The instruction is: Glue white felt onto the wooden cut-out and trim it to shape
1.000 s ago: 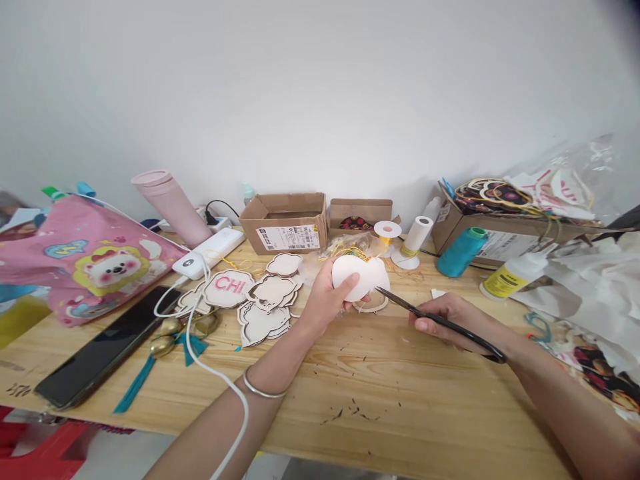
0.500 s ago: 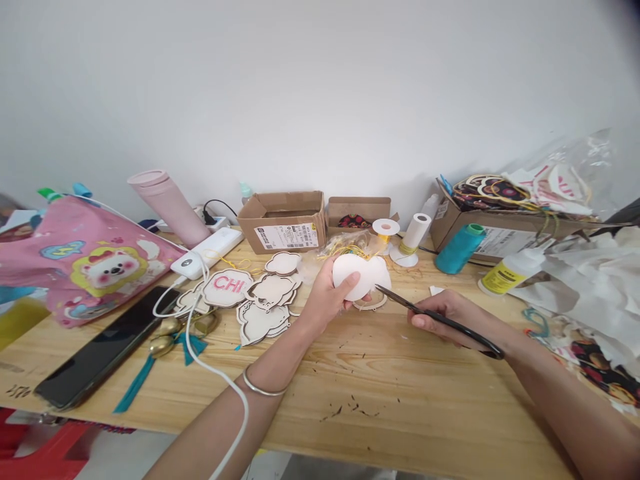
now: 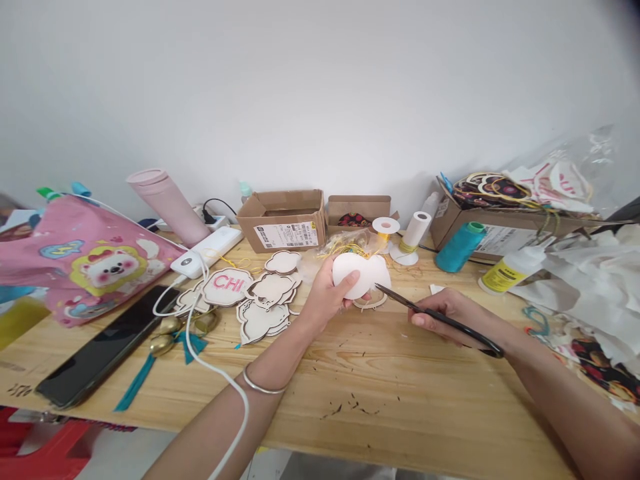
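Observation:
My left hand [image 3: 336,290] is closed on a white cloud-shaped piece [image 3: 367,272], thumb across its face; whether it is card or cloth I cannot tell. The black scissors [image 3: 423,310] are in my right hand [image 3: 445,317], fingers wrapped round them. Their tips meet or nearly meet the lower right edge of the white piece. Behind and just below that piece, part of a wooden outline shape [image 3: 374,300] shows on the table. Left of my left hand lies a pile of wooden cloud shapes [image 3: 265,320], next to one lettered CHI [image 3: 229,288].
Cardboard boxes [image 3: 283,223] stand along the wall. To the right are a teal thread cone [image 3: 460,248], a glue bottle [image 3: 515,270] and crumpled white fabric [image 3: 595,283]. On the left lie a phone [image 3: 105,347], a power bank [image 3: 190,265] and a pink bag [image 3: 95,257]. A white cable [image 3: 220,373] crosses my left forearm.

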The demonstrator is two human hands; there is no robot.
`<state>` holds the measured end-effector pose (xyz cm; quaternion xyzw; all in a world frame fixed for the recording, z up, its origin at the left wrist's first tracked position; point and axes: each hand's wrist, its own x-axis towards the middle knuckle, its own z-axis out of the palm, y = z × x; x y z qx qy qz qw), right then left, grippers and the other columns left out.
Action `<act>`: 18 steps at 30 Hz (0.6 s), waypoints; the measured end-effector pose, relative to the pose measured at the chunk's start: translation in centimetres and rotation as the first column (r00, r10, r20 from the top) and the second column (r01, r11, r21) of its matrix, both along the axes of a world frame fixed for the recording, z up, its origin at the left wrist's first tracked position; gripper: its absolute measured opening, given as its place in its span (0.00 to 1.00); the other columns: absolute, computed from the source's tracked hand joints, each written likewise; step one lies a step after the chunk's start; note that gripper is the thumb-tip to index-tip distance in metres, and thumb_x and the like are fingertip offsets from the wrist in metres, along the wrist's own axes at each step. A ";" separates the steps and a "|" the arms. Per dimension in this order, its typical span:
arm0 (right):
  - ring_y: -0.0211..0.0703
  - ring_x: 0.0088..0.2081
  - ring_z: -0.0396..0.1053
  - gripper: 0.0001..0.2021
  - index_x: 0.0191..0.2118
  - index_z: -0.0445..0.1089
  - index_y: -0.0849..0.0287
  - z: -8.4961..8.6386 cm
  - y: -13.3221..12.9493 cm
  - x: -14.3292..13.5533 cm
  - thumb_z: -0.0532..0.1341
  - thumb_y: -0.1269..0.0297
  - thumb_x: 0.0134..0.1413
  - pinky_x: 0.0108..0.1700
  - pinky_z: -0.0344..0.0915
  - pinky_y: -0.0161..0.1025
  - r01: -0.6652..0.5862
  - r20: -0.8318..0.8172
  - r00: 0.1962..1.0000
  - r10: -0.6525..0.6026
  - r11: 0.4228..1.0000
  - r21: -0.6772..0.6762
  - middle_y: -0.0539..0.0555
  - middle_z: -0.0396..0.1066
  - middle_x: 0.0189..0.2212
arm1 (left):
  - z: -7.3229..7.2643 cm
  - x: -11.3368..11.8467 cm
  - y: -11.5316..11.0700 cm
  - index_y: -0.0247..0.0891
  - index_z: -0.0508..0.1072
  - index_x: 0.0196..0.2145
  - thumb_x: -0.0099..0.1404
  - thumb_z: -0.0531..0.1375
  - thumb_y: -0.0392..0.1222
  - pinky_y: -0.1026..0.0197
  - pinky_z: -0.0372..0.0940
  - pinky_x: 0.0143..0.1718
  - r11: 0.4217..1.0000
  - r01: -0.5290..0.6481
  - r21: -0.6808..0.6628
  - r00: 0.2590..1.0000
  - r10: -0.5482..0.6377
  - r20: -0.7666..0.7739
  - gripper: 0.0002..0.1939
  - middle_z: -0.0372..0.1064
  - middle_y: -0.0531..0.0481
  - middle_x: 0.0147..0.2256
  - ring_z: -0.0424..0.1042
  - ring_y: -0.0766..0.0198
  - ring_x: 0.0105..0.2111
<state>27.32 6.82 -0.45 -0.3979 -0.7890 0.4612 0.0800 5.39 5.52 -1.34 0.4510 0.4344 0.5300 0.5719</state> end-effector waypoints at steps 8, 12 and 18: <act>0.28 0.16 0.42 0.23 0.17 0.50 0.58 -0.2 0.1 0.0 0.53 0.45 0.48 0.17 0.37 0.30 0.005 -0.003 1.000 -0.005 1.000 0.010 0.43 0.41 0.15 | 0.0 -0.1 0.0 0.36 0.56 0.45 0.53 0.60 0.48 0.71 0.49 0.12 1.000 -0.002 -0.005 1.000 0.002 0.000 0.25 0.70 0.46 0.31 0.71 0.64 0.21; 0.28 0.17 0.41 0.23 0.17 0.49 0.58 -0.3 0.1 0.0 0.54 0.45 0.47 0.17 0.37 0.31 0.008 -0.011 1.000 -0.008 1.000 0.009 0.43 0.40 0.16 | -0.1 -0.2 0.0 0.36 0.56 0.44 0.54 0.60 0.47 0.71 0.49 0.12 1.000 0.009 0.004 1.000 -0.009 0.001 0.24 0.71 0.47 0.30 0.71 0.65 0.21; 0.29 0.18 0.40 0.23 0.17 0.50 0.58 -0.5 0.1 0.0 0.56 0.46 0.46 0.18 0.36 0.31 0.026 0.002 1.000 -0.026 0.999 0.022 0.44 0.39 0.16 | -0.1 -0.3 0.0 0.36 0.56 0.45 0.55 0.59 0.47 0.71 0.49 0.12 1.000 0.024 0.009 1.000 -0.024 -0.019 0.23 0.71 0.49 0.26 0.67 0.69 0.17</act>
